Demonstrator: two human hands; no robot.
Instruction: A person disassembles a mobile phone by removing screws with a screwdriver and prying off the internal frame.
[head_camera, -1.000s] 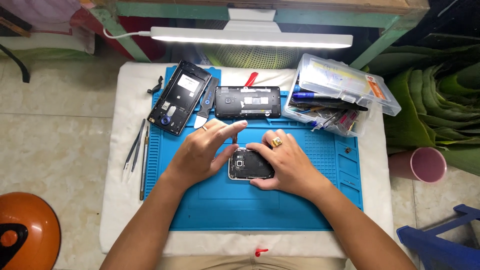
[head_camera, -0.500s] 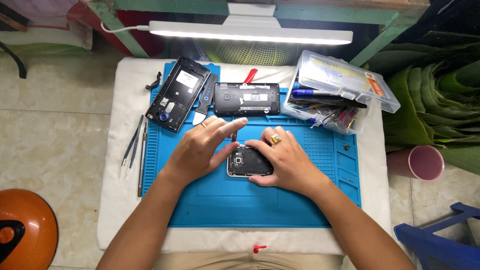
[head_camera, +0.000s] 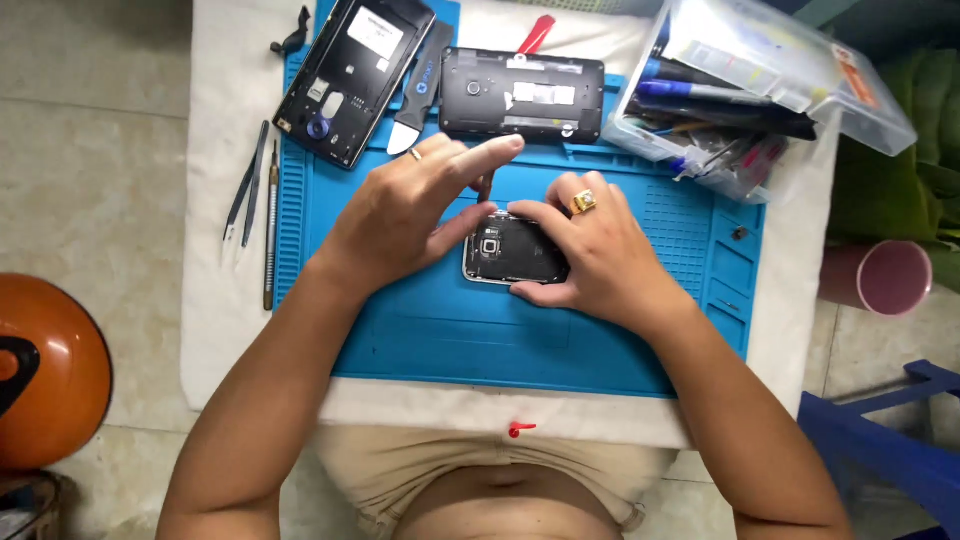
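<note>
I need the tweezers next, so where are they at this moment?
In the head view the tweezers lie on the white cloth just off the left edge of the blue mat, beside a thin tool, left of the left hand.

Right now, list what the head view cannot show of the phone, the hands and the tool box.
- Phone: its right part is hidden under the right hand; its small inner parts are too small to tell.
- Left hand: whether its thumb presses the phone or only touches it cannot be told.
- Tool box: cut off by the top edge; its contents are cluttered behind clear plastic.
- Tweezers: tips too thin to make out.
</note>
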